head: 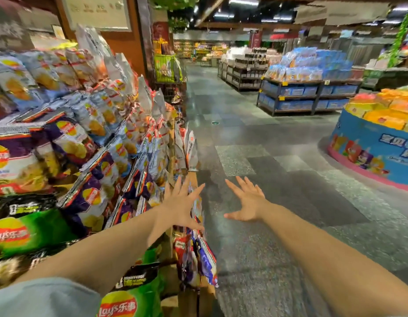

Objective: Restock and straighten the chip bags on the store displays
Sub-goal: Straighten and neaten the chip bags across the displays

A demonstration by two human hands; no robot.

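A tall chip display (68,124) fills the left side, packed with purple, blue and white bags in slanted rows. Green bags (27,234) lie at its lower left, and another green bag (134,296) sits near the bottom. My left hand (180,204) reaches forward with fingers spread, just in front of the display's right end, holding nothing. My right hand (248,200) is stretched out over the aisle floor, fingers spread, empty. Small hanging bags (198,255) dangle at the display's end, below my left hand.
A grey tiled aisle (255,143) runs ahead. A round blue promotional stand (376,145) with orange boxes sits at the right. Dark shelving with blue packs (312,88) stands beyond it. A green wire basket (166,67) is at the far end of the display.
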